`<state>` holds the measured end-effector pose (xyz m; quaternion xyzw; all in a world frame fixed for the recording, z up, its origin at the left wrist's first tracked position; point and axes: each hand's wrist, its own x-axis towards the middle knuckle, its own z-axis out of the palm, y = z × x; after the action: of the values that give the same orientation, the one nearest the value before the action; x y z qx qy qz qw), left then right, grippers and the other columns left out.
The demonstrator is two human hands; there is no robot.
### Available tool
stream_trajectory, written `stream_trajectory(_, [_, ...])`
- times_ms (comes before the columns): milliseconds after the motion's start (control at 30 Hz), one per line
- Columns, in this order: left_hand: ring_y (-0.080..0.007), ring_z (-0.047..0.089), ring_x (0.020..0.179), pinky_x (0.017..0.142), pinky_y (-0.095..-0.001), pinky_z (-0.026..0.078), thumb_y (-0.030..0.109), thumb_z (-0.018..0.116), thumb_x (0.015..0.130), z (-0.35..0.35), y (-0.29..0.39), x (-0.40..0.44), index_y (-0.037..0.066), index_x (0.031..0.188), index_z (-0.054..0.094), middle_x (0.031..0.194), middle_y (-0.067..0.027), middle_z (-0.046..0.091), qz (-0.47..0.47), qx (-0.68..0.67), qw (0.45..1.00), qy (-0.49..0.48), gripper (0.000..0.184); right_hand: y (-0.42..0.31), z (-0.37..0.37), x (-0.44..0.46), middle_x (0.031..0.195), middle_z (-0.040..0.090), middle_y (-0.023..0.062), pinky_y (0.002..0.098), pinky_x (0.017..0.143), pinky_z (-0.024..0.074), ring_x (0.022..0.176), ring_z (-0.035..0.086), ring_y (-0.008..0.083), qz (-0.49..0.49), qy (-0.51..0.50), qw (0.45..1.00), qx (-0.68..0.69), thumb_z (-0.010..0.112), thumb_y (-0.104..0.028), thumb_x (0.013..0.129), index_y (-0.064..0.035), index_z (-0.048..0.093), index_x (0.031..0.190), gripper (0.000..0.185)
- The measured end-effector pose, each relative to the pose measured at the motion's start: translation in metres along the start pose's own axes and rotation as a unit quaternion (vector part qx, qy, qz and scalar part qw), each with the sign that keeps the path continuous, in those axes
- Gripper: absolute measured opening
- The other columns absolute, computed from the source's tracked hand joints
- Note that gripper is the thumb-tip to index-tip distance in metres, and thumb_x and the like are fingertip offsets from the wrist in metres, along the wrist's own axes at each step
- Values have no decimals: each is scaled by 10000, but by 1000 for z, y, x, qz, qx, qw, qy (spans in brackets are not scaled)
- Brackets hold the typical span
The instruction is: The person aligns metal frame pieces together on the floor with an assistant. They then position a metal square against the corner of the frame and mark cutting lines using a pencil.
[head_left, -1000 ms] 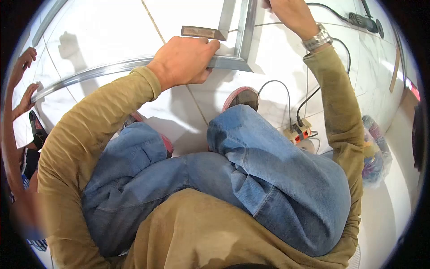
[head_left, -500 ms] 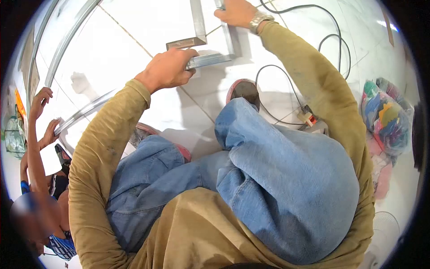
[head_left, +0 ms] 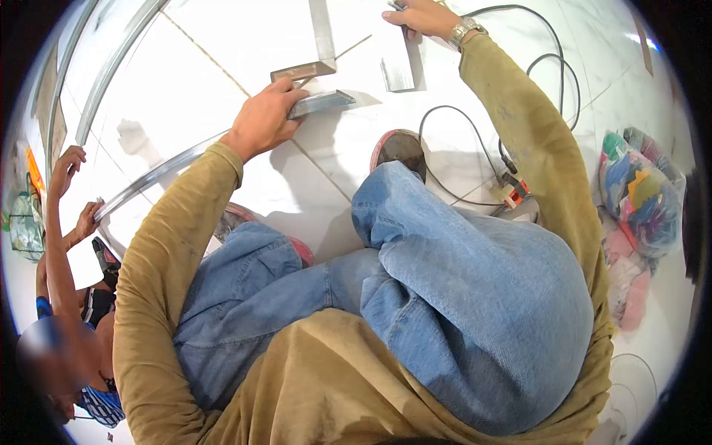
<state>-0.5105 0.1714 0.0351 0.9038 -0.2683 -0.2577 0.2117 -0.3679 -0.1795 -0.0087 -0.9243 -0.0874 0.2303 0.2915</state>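
My left hand [head_left: 263, 119] is closed around a long silvery metal bar [head_left: 322, 104], near its right end. The bar [head_left: 167, 169] runs behind my forearm to the lower left, where another person's hand [head_left: 87, 221] is at its far end. My right hand [head_left: 424, 16], with a watch on the wrist, grips a shorter metal bar [head_left: 398, 65] at its upper end. A gap separates the two bars. Just beyond my left hand lies a try square, its brown stock [head_left: 302, 71] crosswise and its blade [head_left: 322, 31] pointing away.
Black cable [head_left: 560, 67] loops on the white tiled floor [head_left: 200, 96] at the right, near an orange-and-white plug [head_left: 515, 194]. Farther right lies a plastic bag of colourful items [head_left: 641, 189]. More long metal bars [head_left: 111, 70] lie at the upper left. The other person sits at the lower left.
My right hand has moved right and drawn the shorter bar away from the long bar's end, so a gap now shows. My left hand has shifted slightly left with its bar.
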Motion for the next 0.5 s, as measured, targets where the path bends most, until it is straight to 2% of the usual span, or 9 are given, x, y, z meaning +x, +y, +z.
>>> stream_trajectory(333, [-360,666,1038,876,-465,559,216,733,875,-22,32,11,67,1213,689,1135,-122,643,42,-21,999,10,372,-30,9,16,886,706,271,446,745,572,854,720,384,-4,34,998,-48,713,-497,826,125,631,1011,654])
stream_trajectory(400, [-359,677,1021,871,-468,561,221,733,876,-18,35,21,51,1168,697,1115,-124,656,71,-17,997,40,339,-35,12,17,902,705,279,448,757,573,868,719,391,-2,39,998,-54,717,-499,819,129,625,1028,669])
stream_trajectory(500, [-374,676,961,834,-466,556,225,760,876,-12,40,38,73,1189,701,1049,-122,669,72,-1,997,31,353,-42,15,20,926,704,291,451,775,575,890,717,402,4,52,997,-61,722,-501,808,137,616,1052,691])
